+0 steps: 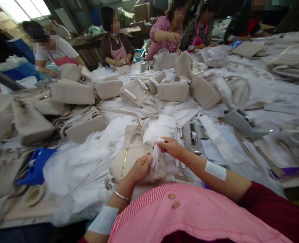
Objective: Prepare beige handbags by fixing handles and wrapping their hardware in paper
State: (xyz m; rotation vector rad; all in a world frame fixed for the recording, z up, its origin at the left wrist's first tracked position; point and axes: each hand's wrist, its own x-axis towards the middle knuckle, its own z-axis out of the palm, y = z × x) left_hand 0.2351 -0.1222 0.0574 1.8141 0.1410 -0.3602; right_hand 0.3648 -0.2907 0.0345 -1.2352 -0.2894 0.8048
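Observation:
A beige handbag (pixel 131 157) with a gold zip lies in front of me on the worktable. My left hand (pixel 138 168) rests on the bag with its fingers closed on the lower end of a strip of white wrapping paper (pixel 155 156). My right hand (pixel 170 147) pinches the upper end of the same strip just above the bag. More crumpled white paper (pixel 159 130) sits on the bag's top by its metal ring.
Many beige handbags (pixel 72 92) and heaps of white paper (pixel 88 162) cover the long table. A blue plastic tray (pixel 35 165) and a tape roll (pixel 34 195) lie at my left. Several seated people (pixel 115 44) work at the far side.

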